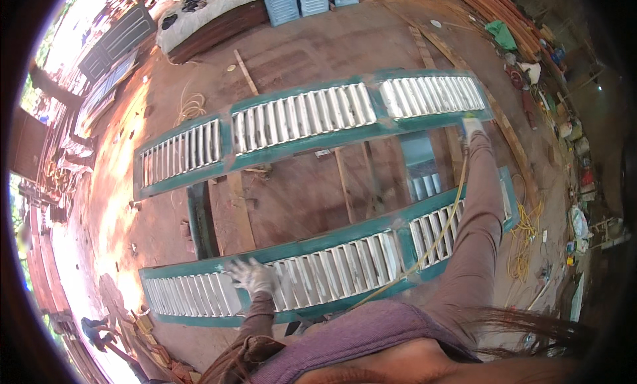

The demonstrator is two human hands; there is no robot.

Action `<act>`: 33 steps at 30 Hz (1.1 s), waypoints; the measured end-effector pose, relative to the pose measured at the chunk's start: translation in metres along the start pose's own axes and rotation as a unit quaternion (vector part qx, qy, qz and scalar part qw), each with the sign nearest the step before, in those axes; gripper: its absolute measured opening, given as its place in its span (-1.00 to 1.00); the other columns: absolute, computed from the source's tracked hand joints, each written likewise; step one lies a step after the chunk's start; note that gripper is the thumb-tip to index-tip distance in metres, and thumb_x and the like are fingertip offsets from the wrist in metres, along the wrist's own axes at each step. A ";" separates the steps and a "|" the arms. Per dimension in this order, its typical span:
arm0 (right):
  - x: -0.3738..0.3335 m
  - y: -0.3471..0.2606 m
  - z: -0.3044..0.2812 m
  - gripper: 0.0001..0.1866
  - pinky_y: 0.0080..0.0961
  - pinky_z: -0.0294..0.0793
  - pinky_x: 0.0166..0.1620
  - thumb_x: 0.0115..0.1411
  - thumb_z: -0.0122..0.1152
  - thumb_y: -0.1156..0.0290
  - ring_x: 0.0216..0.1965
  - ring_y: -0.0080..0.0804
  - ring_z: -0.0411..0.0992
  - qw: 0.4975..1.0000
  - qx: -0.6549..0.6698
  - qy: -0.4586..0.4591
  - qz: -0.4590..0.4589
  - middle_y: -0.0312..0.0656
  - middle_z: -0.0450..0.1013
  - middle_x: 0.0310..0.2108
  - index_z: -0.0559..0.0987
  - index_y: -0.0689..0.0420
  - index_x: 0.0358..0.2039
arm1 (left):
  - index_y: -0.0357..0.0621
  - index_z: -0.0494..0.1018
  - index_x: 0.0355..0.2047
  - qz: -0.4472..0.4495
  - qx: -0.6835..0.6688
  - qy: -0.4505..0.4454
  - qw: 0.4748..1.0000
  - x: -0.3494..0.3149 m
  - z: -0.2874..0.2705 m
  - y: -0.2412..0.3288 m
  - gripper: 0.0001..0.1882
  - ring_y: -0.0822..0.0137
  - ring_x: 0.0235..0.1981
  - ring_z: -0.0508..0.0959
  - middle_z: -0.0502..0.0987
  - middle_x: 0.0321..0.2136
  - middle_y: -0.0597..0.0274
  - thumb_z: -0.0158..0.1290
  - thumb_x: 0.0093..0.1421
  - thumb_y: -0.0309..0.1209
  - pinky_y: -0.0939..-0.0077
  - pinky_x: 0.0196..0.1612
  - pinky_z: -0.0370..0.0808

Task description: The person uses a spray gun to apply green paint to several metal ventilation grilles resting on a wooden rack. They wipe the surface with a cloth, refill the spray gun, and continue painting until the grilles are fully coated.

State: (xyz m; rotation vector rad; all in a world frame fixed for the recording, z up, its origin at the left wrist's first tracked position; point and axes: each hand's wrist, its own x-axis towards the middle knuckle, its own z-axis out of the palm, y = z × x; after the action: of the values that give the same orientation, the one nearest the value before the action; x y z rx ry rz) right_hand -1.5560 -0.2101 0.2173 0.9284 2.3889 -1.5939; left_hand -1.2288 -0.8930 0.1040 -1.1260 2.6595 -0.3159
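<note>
Two long louvered shutters with green frames and whitish slats lie one behind the other: a far shutter (302, 118) and a near shutter (335, 271). My left hand (252, 276), in a whitish glove, lies on the left part of the near shutter with its fingers spread. Stretched far forward, my gloved right hand (472, 128) is at the front rail of the far shutter, close to its right end. It is closed on a small tool, whose kind I cannot make out. A yellow hose (434, 247) runs from there back along my right arm and across the near shutter.
Wooden strips (345, 185) and a blue louvered panel (417, 155) lie between the shutters. Hose coils lie at right (524, 228) and far left (192, 106). Behind are a cloth-covered stack (212, 15) and blue louvered pieces (282, 4). Timber (501, 12) lines the far right.
</note>
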 end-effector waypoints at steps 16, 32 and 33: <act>-0.045 0.062 -0.059 -0.66 -0.47 0.19 -0.72 0.25 0.05 0.03 -0.79 -0.47 0.19 0.971 0.197 0.012 0.133 -0.31 0.25 -0.74 0.40 0.00 -0.51 | 0.07 0.31 0.22 0.066 -0.109 0.041 0.991 -0.046 -0.037 0.069 -0.45 -0.04 0.36 0.03 0.12 0.33 0.10 -0.23 0.29 -0.04 -0.24 0.34 -0.27; -0.358 0.047 0.171 -0.60 -0.55 0.44 -0.53 0.21 0.22 0.06 -0.57 -0.48 0.45 0.954 -0.039 -0.298 -0.027 -0.24 0.46 -0.51 0.49 0.11 -0.13 | 0.09 0.28 0.24 0.105 -0.205 0.052 0.972 -0.042 -0.023 0.061 -0.42 -0.12 0.36 0.01 0.12 0.34 0.10 -0.23 0.26 -0.02 -0.33 0.31 -0.27; -0.397 0.068 0.170 -0.59 -0.57 0.41 -0.47 0.23 0.20 0.08 -0.50 -0.57 0.38 0.922 -0.018 -0.385 -0.015 -0.33 0.43 -0.44 0.48 0.10 -0.06 | 0.07 0.29 0.24 0.121 -0.211 0.049 0.969 -0.042 -0.019 0.059 -0.42 -0.12 0.35 0.02 0.13 0.33 0.11 -0.23 0.26 -0.02 -0.33 0.31 -0.26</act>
State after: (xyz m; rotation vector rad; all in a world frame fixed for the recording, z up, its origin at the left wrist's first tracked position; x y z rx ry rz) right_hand -1.2379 -0.5073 0.2561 0.1731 1.8544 -1.5258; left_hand -1.2458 -0.8202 0.1104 -0.8870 3.0003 0.2596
